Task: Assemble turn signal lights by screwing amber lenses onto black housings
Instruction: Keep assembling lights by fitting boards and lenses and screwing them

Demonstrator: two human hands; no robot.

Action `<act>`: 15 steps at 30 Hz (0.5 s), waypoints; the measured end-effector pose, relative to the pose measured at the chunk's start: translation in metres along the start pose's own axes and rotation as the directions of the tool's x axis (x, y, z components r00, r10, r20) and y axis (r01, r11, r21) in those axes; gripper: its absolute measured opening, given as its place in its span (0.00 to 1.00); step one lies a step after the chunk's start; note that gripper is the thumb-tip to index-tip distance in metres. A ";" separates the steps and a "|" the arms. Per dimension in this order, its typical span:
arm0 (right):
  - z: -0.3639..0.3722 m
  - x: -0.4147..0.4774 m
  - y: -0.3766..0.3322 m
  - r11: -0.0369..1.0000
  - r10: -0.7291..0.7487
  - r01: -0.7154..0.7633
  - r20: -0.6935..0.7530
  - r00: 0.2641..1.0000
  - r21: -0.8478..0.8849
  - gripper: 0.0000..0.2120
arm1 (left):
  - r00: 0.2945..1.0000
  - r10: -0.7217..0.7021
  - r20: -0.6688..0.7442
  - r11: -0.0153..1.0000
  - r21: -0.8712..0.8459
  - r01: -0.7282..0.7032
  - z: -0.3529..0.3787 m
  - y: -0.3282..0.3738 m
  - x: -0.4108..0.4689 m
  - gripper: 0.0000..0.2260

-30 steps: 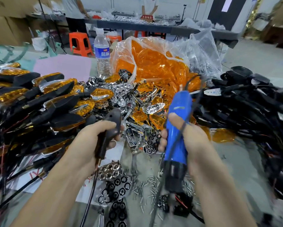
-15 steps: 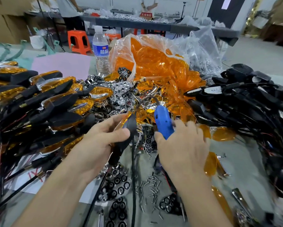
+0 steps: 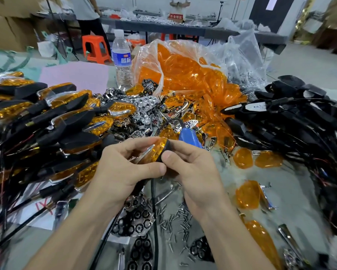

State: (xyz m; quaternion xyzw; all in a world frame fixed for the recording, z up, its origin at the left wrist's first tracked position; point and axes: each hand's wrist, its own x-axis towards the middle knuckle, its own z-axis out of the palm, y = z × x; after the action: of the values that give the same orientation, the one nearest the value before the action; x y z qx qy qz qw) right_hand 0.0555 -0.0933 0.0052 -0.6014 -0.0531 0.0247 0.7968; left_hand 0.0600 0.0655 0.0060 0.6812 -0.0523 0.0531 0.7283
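Closest to us, small loose screws [image 3: 175, 217] lie scattered on the grey table [image 3: 296, 203], beside black honeycomb plates [image 3: 138, 223]. Above them we see both hands meeting on one turn signal light [image 3: 160, 151]. The left hand [image 3: 122, 172] curls round its amber lens [image 3: 156, 150], thumb laid across the front. The right hand [image 3: 195, 172] pinches its black housing [image 3: 166, 148], thumb on the near face and fingers behind. The light is held clear of the table, and its black cable [image 3: 152, 191] hangs down between the wrists.

Just behind the hands a blue electric screwdriver [image 3: 189, 136] lies on a heap of chrome reflectors [image 3: 146, 106]. To the right, loose lenses [image 3: 247, 194] rest flat on the table. Further left we find a stack of finished lights [image 3: 66, 114], and at far right a tangle of wired housings [image 3: 300, 121].

Beyond the heap stands an open clear bag [image 3: 183, 71] full of amber lenses, with a water bottle [image 3: 122, 59] upright just to its left and a pink sheet [image 3: 76, 76] further left. Farthest away we make out an orange stool [image 3: 95, 47], a long bench [image 3: 202, 31] and a standing person [image 3: 87, 16].
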 end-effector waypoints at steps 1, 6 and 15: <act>0.001 0.000 0.001 1.000 0.000 0.000 -0.003 1.000 0.021 0.11 | 1.000 0.005 0.011 1.000 -0.015 -0.004 0.001 0.000 0.000 0.27; -0.003 0.003 -0.003 0.963 0.030 -0.030 0.006 1.000 0.268 0.16 | 0.998 0.024 0.066 1.000 0.013 -0.025 0.000 0.005 0.000 0.21; 0.001 0.000 0.003 0.964 -0.011 0.024 0.050 0.999 -0.266 0.20 | 0.974 -0.015 -0.226 0.995 0.093 0.037 0.004 0.002 -0.001 0.14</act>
State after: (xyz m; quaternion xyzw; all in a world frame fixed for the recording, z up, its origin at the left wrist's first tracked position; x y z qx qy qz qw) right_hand 0.0557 -0.0915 0.0023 -0.7017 -0.0804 0.0249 0.7075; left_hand 0.0590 0.0619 0.0078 0.7059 0.0419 0.1228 0.6964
